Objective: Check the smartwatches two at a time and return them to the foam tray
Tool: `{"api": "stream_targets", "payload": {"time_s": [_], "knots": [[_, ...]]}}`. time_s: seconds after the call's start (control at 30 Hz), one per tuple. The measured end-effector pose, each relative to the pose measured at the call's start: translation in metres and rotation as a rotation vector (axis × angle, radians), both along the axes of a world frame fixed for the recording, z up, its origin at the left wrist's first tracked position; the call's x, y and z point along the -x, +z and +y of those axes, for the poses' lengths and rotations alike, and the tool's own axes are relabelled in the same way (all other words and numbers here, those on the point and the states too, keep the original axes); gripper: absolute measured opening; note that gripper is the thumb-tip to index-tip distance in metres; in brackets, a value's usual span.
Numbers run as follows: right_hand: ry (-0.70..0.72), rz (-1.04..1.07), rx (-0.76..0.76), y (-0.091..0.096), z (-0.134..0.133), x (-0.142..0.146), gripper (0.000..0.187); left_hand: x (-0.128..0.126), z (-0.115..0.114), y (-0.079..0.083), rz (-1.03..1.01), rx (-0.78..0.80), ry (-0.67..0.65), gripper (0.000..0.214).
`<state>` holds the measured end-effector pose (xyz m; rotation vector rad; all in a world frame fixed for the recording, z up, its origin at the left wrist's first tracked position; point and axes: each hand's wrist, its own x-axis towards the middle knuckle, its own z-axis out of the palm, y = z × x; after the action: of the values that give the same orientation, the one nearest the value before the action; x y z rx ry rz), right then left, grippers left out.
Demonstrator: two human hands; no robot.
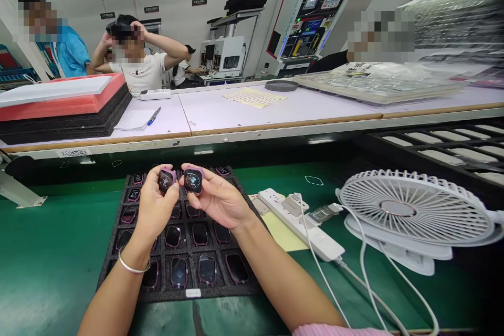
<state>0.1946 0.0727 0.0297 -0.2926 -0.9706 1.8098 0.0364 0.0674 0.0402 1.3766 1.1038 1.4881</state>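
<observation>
On the green bench mat [47, 252], my left hand [155, 210] is closed around one purple watch body [166, 180] and my right hand [218, 202] around a second watch body [192, 180] — side by side, screens toward me, above the black foam tray [220, 294] of more watches. A white power strip [303, 226] lies right of the tray, near a fan [409, 210].

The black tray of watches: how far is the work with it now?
Done: hard to tell; the watch bodies in the black tray look alike, none visibly marked as finished. In hand: the left hand holds a purple watch, the right hand a second purple watch, screens up, above the tray's far rows. Left: probably most of the tray, since nearly every visible pocket is filled.
</observation>
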Motion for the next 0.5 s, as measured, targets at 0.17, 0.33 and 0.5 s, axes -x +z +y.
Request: {"api": "stream_targets", "payload": {"time_s": [0.17, 0.33, 0.5], "knots": [[-0.004, -0.011, -0.012, -0.0007, -0.0005, 0.0003, 0.044, -0.0012, -0.0009, 0.0008, -0.007, -0.008, -0.009, 0.040], [-0.009, -0.005, -0.016, -0.0004, -0.0011, 0.0010, 0.046, -0.0010, -0.0011, 0.0011, 0.002, 0.000, 0.007, 0.040], [-0.018, -0.023, -0.027, -0.0005, -0.0016, 0.0010, 0.044, -0.0014, -0.0020, 0.0017, -0.014, -0.015, -0.004, 0.039]]}}
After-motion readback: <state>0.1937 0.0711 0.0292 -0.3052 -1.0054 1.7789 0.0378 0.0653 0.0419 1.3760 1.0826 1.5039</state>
